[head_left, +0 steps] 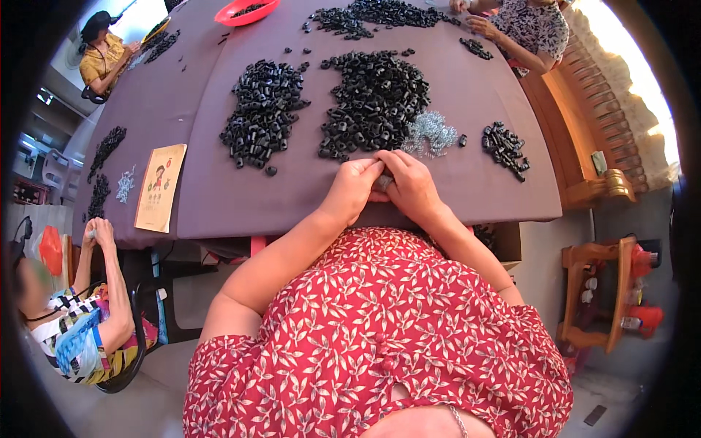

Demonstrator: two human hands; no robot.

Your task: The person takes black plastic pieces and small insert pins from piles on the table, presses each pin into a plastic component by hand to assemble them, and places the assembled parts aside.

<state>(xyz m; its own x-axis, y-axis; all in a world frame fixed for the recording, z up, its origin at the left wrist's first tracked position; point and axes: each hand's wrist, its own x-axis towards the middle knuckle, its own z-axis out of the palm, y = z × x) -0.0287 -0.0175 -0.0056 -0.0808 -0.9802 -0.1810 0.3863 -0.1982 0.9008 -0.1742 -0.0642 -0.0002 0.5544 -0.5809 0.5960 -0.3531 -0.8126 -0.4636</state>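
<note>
Mauve-grey cloth over a table, laid with heaps of small parts
An oblong black heap lies left of a broader black heap; a silvery pile touches the latter's right side; a smaller black cluster sits near the right edge; a red bowl stands toward the far side; a tan booklet lies at left beside a whitish scatter.

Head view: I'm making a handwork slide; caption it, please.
Left hand and right hand meet at the table, near black pieces and a silvery pile.
</note>
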